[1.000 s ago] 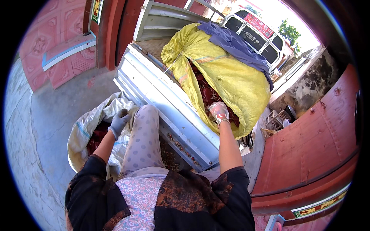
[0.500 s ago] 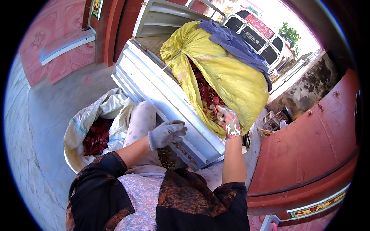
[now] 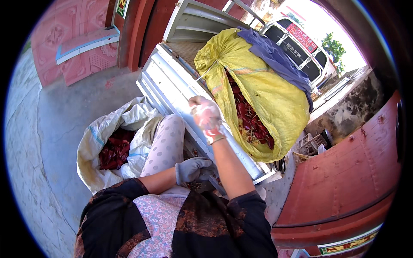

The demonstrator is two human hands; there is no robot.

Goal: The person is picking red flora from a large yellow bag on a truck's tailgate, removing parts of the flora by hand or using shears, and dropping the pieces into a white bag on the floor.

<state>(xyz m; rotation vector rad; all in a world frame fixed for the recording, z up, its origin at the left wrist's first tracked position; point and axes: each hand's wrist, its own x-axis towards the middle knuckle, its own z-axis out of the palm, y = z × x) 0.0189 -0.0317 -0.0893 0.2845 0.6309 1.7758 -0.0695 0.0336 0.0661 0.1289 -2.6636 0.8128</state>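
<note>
My right hand [image 3: 205, 116], in a white and red patterned glove, is over the white side panel [image 3: 172, 81] of a truck bed. Motion smears its fingers, so anything in them cannot be made out. Low by my lap, my left hand [image 3: 193, 170] wears a grey glove with its fingers curled together; what they hold, if anything, is hidden. A yellow woven sack [image 3: 279, 107] lies on the truck bed, its long opening showing dried red chilies [image 3: 247, 112]. Beside my leg, a white woven sack [image 3: 97, 129] gapes open around darker red chilies [image 3: 116, 148].
Blue-purple cloth [image 3: 275, 53] drapes over the yellow sack, near the truck cab [image 3: 297, 47]. A red metal door [image 3: 344, 172] stands at the right, with pink tiled wall [image 3: 64, 30] at the far left. Concrete floor [image 3: 64, 120] spreads on the left.
My right hand has left the yellow sack's opening, where it held a red chili, and moved left over the side panel. My left hand has dropped slightly and curled its fingers more.
</note>
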